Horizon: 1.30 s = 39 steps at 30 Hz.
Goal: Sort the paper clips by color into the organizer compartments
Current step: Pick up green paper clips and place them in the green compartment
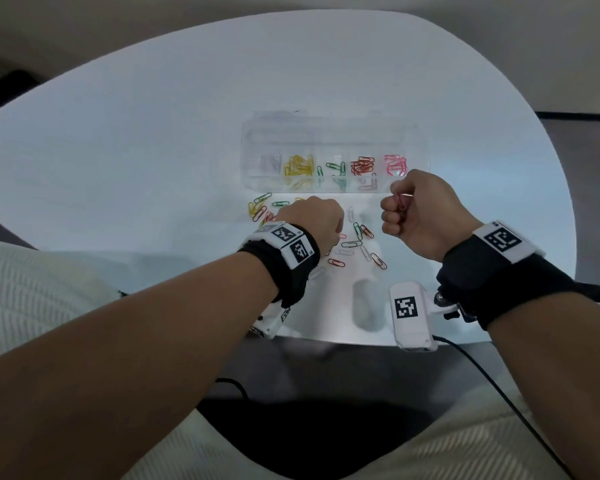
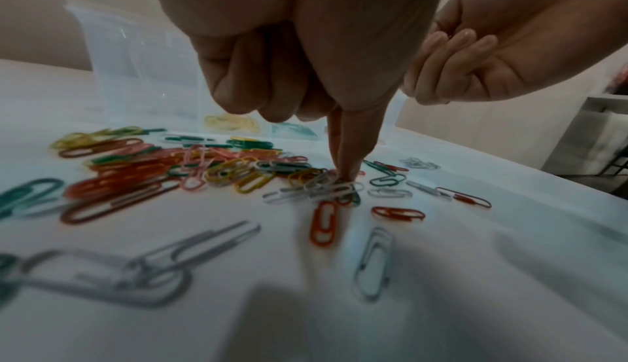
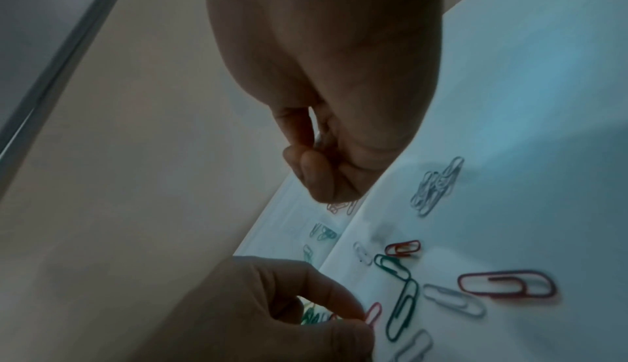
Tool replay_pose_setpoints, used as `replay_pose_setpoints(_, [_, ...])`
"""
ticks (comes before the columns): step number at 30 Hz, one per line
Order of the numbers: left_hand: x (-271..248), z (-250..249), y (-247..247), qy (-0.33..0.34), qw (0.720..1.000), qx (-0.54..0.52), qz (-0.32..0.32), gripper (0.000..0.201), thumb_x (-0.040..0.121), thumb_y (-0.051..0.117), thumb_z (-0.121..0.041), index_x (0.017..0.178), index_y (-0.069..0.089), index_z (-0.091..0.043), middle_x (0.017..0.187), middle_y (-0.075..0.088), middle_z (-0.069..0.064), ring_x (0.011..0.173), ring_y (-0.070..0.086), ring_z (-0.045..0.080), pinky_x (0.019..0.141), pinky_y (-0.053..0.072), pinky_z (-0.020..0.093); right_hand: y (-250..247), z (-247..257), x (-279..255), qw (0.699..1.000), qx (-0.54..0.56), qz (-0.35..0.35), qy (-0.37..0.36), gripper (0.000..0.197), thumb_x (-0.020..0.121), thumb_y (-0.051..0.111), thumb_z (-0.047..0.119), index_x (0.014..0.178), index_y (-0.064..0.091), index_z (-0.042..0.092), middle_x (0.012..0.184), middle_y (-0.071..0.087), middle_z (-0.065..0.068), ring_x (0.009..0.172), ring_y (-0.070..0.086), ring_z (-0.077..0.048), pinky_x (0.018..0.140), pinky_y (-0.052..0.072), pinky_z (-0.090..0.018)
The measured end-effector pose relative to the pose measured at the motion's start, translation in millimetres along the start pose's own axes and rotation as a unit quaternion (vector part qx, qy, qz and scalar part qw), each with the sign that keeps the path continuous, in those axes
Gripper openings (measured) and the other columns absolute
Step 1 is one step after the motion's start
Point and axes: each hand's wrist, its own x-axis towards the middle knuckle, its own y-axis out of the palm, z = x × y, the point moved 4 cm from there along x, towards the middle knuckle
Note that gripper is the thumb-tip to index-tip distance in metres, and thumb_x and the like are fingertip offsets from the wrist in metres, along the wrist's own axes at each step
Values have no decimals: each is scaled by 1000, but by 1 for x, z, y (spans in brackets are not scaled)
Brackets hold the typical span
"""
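Head view: our right hand pinched a pink wire paper clip; our left hand, fingertips together, touched the loose coloured clips.

A big white counter with round corners fills most of the head view. Its top is shiny and shows pale light spots. A black cable runs off the near edge of the counter, down past light ribbed cloth. Behind the counter there is a plain beige wall. The floor on the right looks dark.
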Motion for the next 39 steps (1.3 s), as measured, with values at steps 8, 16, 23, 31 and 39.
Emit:
replay_pose_setpoints(8, [-3,-6,0,-23,999,32,38,19,83,61,-31,81,51,-15,72,52,-1,72,57,25,58,40,29,1,-4,-4,997,-79,-12,-22,20,88,40,1,80,58,6,66,53,-8,52,44,-19,51,35,-27])
replay_pose_setpoints(16, [-3,0,-5,-67,996,-49,29,20,77,65,-37,89,67,-20,84,68,-2,79,65,22,73,56,33,15,11,-13,998,-47,24,-47,16,92,47,5,88,62,3,68,56,-10,54,48,-19,52,37,-26])
replay_pose_setpoints(23, [-8,8,-13,-81,945,-318,-5,32,90,42,-15,59,35,-15,62,43,2,57,36,19,53,28,30,10,16,-14,999,-9,12,-44,14,93,48,6,88,61,4,69,58,-10,56,49,-19,54,38,-26])
replay_pose_setpoints(31, [-7,-16,-28,-131,786,-599,79,42,91,41,-31,54,26,-24,48,19,-5,42,11,13,52,12,24,-5,49,1,991,108,-40,-72,12,91,49,5,95,58,-1,77,61,-15,65,59,-23,66,56,-26])
replay_pose_setpoints(39, [30,-42,-68,-90,766,-636,26,39,102,43,-29,68,49,-10,59,45,4,37,24,9,39,18,19,-2,68,17,996,59,-40,-46,32,96,52,22,120,56,2,126,57,-19,101,60,-28,87,54,-32])
